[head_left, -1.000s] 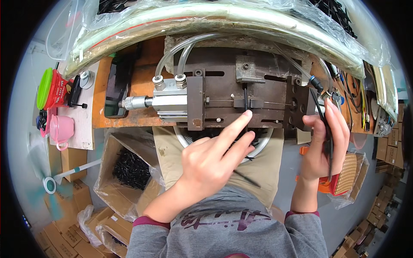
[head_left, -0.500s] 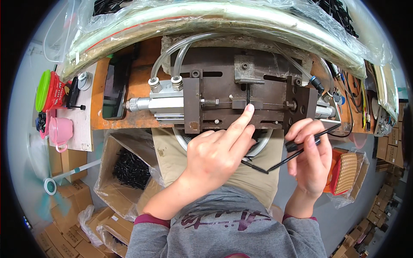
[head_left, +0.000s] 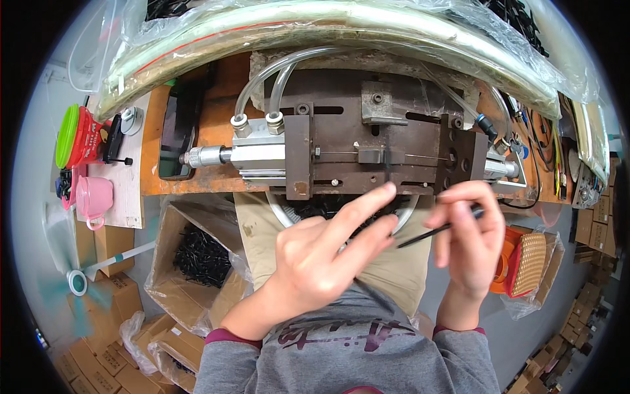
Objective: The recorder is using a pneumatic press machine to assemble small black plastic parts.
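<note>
A brown metal fixture [head_left: 341, 176] with air cylinders at both ends sits at the bench edge. In its middle is a small grey block [head_left: 371, 155], and a motion-blurred slim black rod [head_left: 388, 154] crosses it. My left hand [head_left: 318, 256] is just in front, index finger stretched toward that rod's near end, other fingers curled. Another black rod [head_left: 375, 295] sticks out beneath its palm; the grip on it is partly hidden. To the right, my right hand [head_left: 472, 240] is closed on a black rod [head_left: 423, 236] that points left; a dark end shows between its fingers.
A carton [head_left: 190, 262] of black parts stands low on the left. Clear hoses [head_left: 279, 85] arch over the left cylinder [head_left: 259, 159]. A phone [head_left: 177, 134] and a pink cup [head_left: 94, 197] are at left; an orange container [head_left: 515, 262] is low right. A plastic-wrapped roll [head_left: 328, 29] spans the back.
My left index finger has drawn back from the block toward me. The left cylinder's threaded tip has pulled back leftward from the block. The right-hand rods have turned.
</note>
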`<control>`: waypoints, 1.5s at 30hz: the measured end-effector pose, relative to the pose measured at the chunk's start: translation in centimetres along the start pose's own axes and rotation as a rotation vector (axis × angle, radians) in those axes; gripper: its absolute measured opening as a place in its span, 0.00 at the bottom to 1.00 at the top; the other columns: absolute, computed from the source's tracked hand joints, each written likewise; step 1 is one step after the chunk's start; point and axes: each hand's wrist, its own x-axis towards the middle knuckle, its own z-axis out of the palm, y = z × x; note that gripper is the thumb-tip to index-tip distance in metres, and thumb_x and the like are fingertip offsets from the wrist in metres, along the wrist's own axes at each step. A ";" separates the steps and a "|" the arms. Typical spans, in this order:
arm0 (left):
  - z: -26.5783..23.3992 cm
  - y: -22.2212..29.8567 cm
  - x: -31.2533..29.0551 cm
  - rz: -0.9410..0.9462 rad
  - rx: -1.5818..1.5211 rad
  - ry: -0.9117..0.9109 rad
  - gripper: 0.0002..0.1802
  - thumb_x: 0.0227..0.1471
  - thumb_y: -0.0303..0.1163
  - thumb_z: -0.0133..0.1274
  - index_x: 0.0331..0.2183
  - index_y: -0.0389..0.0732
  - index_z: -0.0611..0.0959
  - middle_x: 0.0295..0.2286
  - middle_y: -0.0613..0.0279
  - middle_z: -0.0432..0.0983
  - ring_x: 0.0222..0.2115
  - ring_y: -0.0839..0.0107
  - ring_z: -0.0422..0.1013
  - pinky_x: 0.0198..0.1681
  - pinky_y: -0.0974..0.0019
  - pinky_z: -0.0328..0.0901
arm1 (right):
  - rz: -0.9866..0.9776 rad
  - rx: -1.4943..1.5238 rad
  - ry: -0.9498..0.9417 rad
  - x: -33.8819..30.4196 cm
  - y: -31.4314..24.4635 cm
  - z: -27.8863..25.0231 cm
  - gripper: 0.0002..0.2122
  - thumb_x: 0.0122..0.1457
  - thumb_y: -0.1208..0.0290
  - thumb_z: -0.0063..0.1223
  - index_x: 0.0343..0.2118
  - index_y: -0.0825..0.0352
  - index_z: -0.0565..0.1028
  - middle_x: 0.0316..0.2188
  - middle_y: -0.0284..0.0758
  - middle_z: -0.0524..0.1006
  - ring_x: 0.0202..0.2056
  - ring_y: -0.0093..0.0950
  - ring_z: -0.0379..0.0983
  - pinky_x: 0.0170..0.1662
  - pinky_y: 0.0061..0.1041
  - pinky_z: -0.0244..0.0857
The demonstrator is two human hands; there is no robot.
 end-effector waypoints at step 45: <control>-2.8 1.1 -1.8 -0.835 -1.194 -0.155 0.19 0.66 0.34 0.33 0.45 0.28 0.71 0.30 0.53 0.74 0.28 0.70 0.72 0.31 0.69 0.69 | -0.671 -1.370 -0.214 1.6 0.9 2.9 0.12 0.45 0.77 0.59 0.36 0.70 0.78 0.47 0.40 0.76 0.18 0.22 0.70 0.23 0.21 0.66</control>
